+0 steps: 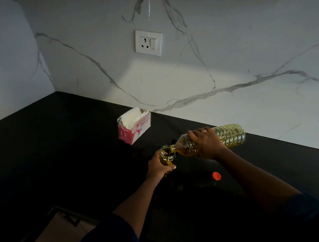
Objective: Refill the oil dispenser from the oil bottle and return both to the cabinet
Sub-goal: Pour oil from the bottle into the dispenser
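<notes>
Wrapped around the oil dispenser (167,156), our left hand (158,167) holds it upright on the black counter (64,153), fingers hiding most of the glass below its open mouth. Our right hand (207,143) grips the tipped oil bottle (209,139) at the dispenser's 2 o'clock, covering its middle; the neck touches the rim, though any stream is hard to make out. At 4 o'clock lies the red cap (216,176). At 11 o'clock stands a torn tissue box (134,126), its lettering partly unreadable.
</notes>
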`<state>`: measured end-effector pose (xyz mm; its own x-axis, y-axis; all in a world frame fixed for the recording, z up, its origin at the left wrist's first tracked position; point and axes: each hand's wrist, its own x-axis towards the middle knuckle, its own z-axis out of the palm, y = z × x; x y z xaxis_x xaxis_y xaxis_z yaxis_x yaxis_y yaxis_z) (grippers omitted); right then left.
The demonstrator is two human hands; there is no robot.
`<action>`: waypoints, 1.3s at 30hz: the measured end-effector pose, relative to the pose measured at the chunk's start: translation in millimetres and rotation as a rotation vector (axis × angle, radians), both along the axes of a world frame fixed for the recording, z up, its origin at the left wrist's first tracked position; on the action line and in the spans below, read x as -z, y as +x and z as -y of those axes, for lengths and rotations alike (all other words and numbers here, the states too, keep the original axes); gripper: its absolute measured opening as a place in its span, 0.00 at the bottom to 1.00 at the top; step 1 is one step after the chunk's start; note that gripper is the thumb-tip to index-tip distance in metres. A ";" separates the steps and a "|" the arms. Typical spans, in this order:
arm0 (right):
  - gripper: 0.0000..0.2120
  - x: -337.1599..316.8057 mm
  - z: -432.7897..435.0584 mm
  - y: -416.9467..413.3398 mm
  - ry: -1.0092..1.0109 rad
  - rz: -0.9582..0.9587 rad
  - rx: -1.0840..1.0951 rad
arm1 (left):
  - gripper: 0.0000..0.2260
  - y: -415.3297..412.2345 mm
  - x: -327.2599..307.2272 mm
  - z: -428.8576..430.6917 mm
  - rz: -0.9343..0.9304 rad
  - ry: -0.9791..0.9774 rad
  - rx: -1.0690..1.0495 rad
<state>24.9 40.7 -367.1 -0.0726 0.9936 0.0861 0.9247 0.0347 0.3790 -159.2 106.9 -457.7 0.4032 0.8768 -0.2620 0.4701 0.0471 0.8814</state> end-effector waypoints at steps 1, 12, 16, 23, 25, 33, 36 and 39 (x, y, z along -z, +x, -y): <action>0.41 0.3 0.0 0.7 0.009 0.003 -0.004 | 0.36 -0.2 -0.3 0.0 0.000 -0.002 0.004; 0.39 -0.7 0.7 0.4 0.004 -0.002 0.001 | 0.37 -1.0 0.6 0.1 0.003 0.001 -0.004; 0.41 0.3 0.4 1.1 0.019 0.004 -0.008 | 0.36 -0.3 0.4 0.0 0.010 -0.004 -0.005; 0.42 -0.6 0.0 0.2 0.050 0.015 -0.023 | 0.37 0.6 3.1 -0.7 0.008 -0.012 -0.014; 0.42 -0.6 0.3 0.1 0.057 0.018 -0.020 | 0.37 0.7 3.3 -0.8 0.003 -0.005 -0.013; 0.42 -2.0 0.5 -0.4 0.028 0.012 -0.012 | 0.38 0.5 3.8 -1.3 0.000 -0.006 -0.009; 0.41 -1.8 0.0 -0.7 0.018 0.002 -0.012 | 0.38 0.6 3.5 -1.3 -0.008 -0.010 -0.012; 0.40 -1.6 0.0 -0.5 0.021 0.009 -0.007 | 0.38 0.3 3.0 -1.0 -0.010 -0.006 -0.009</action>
